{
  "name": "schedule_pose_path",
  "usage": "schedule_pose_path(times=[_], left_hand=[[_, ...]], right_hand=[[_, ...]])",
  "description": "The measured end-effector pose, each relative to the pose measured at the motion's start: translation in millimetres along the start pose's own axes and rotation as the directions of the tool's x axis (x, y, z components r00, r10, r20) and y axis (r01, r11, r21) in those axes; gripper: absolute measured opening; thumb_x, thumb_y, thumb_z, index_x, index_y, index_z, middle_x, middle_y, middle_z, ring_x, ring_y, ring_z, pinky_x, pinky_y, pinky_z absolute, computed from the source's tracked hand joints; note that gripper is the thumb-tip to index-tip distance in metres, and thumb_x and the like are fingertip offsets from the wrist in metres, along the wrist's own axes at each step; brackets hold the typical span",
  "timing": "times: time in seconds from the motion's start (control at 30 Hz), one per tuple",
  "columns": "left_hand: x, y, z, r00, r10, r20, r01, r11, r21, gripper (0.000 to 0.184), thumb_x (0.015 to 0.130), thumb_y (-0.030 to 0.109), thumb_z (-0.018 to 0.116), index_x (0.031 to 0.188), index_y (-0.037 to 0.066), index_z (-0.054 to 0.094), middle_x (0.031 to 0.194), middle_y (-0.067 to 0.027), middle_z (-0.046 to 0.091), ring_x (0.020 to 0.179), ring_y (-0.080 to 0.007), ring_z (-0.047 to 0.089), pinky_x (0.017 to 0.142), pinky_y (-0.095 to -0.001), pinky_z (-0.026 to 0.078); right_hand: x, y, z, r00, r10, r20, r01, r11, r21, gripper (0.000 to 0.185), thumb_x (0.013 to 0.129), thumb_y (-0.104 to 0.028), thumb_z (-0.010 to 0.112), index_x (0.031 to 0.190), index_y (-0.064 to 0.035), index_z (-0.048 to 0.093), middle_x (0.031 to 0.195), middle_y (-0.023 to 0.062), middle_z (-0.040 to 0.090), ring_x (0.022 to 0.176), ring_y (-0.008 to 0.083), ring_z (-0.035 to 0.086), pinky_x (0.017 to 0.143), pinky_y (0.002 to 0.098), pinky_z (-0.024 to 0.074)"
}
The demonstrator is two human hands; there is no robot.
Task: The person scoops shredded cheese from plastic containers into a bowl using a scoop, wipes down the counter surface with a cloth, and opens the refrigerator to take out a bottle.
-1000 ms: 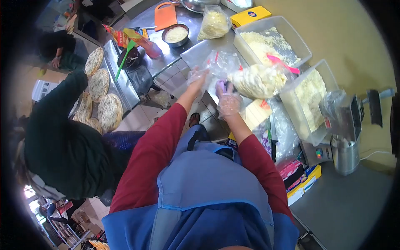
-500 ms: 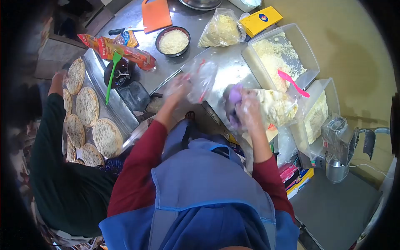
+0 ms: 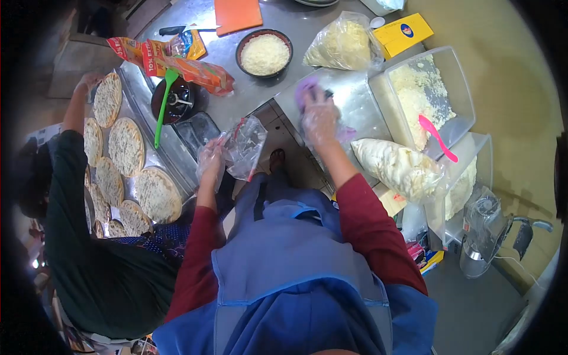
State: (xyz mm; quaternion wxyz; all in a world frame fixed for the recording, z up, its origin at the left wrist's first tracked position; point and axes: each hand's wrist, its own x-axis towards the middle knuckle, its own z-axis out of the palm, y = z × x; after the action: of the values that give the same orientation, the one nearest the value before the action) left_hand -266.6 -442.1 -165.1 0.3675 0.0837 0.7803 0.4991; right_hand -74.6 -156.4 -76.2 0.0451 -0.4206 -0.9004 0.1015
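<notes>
My left hand [image 3: 211, 158], in a clear plastic glove, grips the edge of a clear plastic bag [image 3: 247, 147] with red strips, held over the gap between the tables. My right hand [image 3: 320, 117], also gloved, presses a purple cloth [image 3: 306, 92] onto the bare metal tabletop [image 3: 361, 100]. Right of that hand lies a filled plastic bag of creamy white stuff [image 3: 399, 168], its wide end against a clear tub. A tub of white crumbs [image 3: 419, 100] with a pink spatula [image 3: 438, 138] stands behind it.
A co-worker's hand [image 3: 89, 81] touches a topped flatbread [image 3: 107, 100] on the left tray. Behind are a bowl of white shreds [image 3: 264, 54], an orange board [image 3: 238, 14], a knife [image 3: 173, 29], a dark pot [image 3: 177, 106] with a green spatula [image 3: 161, 118], and a yellow box [image 3: 403, 34].
My left hand has moved left and down with the clear bag. My right hand has moved left and up with the purple cloth, away from the filled bag.
</notes>
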Motion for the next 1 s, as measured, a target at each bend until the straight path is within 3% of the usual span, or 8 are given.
schedule_pose_path(times=[0.2, 0.37, 0.53, 0.6, 0.67, 0.73, 0.83, 1.0], left_hand=[[-10, 9, -2, 0.999, 0.009, -0.050, -0.001, 0.987, 0.161, 0.030, 0.090, 0.015, 0.052, 0.116, 0.003, 0.060, 0.100, -0.0081, 0.065, 0.090, -0.0179, 0.059, 0.081, -0.0295, 0.046], [-17, 15, 4, 0.999, 0.032, 0.026, -0.036, 0.984, 0.176, 0.031, 0.090, 0.014, 0.052, 0.118, 0.003, 0.059, 0.107, -0.0087, 0.063, 0.094, -0.0180, 0.058, 0.084, -0.0285, 0.045], [-19, 22, 10, 0.997, 0.013, 0.071, -0.024, 0.989, 0.144, 0.032, 0.091, 0.013, 0.051, 0.121, 0.002, 0.057, 0.108, -0.0075, 0.063, 0.094, -0.0159, 0.056, 0.086, -0.0262, 0.043], [-21, 25, 14, 0.995, -0.010, 0.100, -0.011, 0.979, 0.205, 0.033, 0.091, 0.012, 0.051, 0.122, 0.001, 0.056, 0.108, -0.0064, 0.063, 0.093, -0.0144, 0.056, 0.085, -0.0249, 0.042], [-19, 26, 19, 0.978, 0.036, 0.207, -0.037, 0.999, 0.001, 0.035, 0.092, 0.018, 0.051, 0.123, 0.001, 0.054, 0.105, -0.0034, 0.060, 0.086, -0.0118, 0.053, 0.075, -0.0244, 0.044], [-15, 23, 25, 0.973, 0.050, 0.226, -0.048, 0.999, -0.013, 0.036, 0.092, 0.017, 0.052, 0.123, 0.000, 0.053, 0.107, -0.0042, 0.060, 0.088, -0.0121, 0.053, 0.077, -0.0243, 0.044], [-17, 38, 33, 0.968, 0.057, 0.244, -0.063, 0.998, 0.017, 0.037, 0.092, 0.017, 0.053, 0.125, -0.001, 0.051, 0.112, -0.0058, 0.060, 0.093, -0.0127, 0.054, 0.082, -0.0243, 0.043], [-21, 44, 30, 0.969, 0.050, 0.241, -0.053, 0.999, 0.008, 0.036, 0.092, 0.014, 0.051, 0.125, -0.002, 0.051, 0.116, -0.0063, 0.060, 0.098, -0.0125, 0.054, 0.086, -0.0247, 0.043]], right_hand=[[60, -9, -3, 0.924, -0.245, -0.295, 0.303, 0.937, 0.173, 0.026, 0.079, -0.015, 0.054, 0.100, -0.0064, 0.068, 0.107, 0.0130, 0.064, 0.089, 0.0329, 0.061, 0.080, 0.0405, 0.0475], [81, -51, 9, 0.927, -0.319, 0.196, 0.357, 0.912, -0.205, 0.023, 0.080, -0.020, 0.054, 0.084, -0.0052, 0.070, 0.091, 0.0132, 0.066, 0.088, 0.0285, 0.062, 0.078, 0.0400, 0.0462], [24, -45, 2, 0.950, -0.308, 0.056, 0.275, 0.907, 0.320, 0.017, 0.075, -0.015, 0.057, 0.077, -0.0048, 0.070, 0.077, 0.0149, 0.062, 0.089, 0.0307, 0.059, 0.079, 0.0412, 0.0467], [25, -19, -47, 0.993, -0.015, -0.117, 0.060, 0.919, 0.391, 0.016, 0.073, -0.014, 0.058, 0.075, -0.0042, 0.070, 0.079, 0.0175, 0.062, 0.088, 0.0325, 0.060, 0.077, 0.0435, 0.0474], [40, 17, -73, 0.987, 0.157, -0.031, -0.151, 0.977, 0.148, 0.018, 0.074, -0.017, 0.058, 0.077, -0.0038, 0.070, 0.082, 0.0182, 0.064, 0.087, 0.0319, 0.061, 0.077, 0.0433, 0.0480], [53, 78, -25, 0.974, -0.062, -0.216, 0.023, 0.983, -0.180, 0.020, 0.074, -0.020, 0.060, 0.081, -0.0032, 0.070, 0.085, 0.0181, 0.065, 0.087, 0.0319, 0.061, 0.079, 0.0433, 0.0482], [85, 96, -1, 0.963, 0.202, -0.179, -0.223, 0.969, -0.103, 0.025, 0.078, -0.023, 0.057, 0.086, -0.0025, 0.070, 0.091, 0.0174, 0.067, 0.091, 0.0326, 0.062, 0.084, 0.0431, 0.0467], [113, 106, 4, 0.986, 0.150, -0.078, -0.165, 0.955, -0.248, 0.027, 0.079, -0.024, 0.057, 0.091, -0.0027, 0.071, 0.102, 0.0165, 0.067, 0.099, 0.0304, 0.062, 0.086, 0.0426, 0.0468]])
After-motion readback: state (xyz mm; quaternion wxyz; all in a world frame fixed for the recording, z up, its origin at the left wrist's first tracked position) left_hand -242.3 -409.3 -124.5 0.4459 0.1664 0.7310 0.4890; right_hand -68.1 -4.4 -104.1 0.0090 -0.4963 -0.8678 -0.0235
